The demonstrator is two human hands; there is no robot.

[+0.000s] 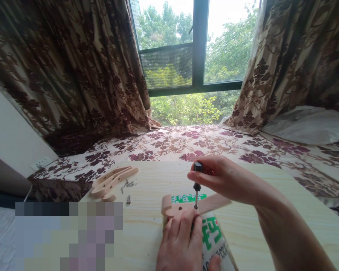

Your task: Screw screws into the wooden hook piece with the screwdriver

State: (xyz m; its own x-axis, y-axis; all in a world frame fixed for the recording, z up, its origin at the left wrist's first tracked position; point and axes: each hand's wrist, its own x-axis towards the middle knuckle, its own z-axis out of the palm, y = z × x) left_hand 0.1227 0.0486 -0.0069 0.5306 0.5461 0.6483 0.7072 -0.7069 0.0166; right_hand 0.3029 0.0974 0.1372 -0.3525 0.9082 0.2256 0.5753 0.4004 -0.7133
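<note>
Head view: right fingers [206, 179] clamped on screwdriver [197, 186]; left fingers [184, 225], thumb [215, 263] apart, on wood [188, 206]

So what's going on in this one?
A person's right hand holds a screwdriver upright, its tip down at a wooden piece. The left hand has its fingers on that piece, which lies over green-lettered packaging on a table. Loose screws and more wooden parts lie to the left.

A home, judging by flowered curtains [93, 67] and a cloth-covered window ledge [175, 145].
</note>
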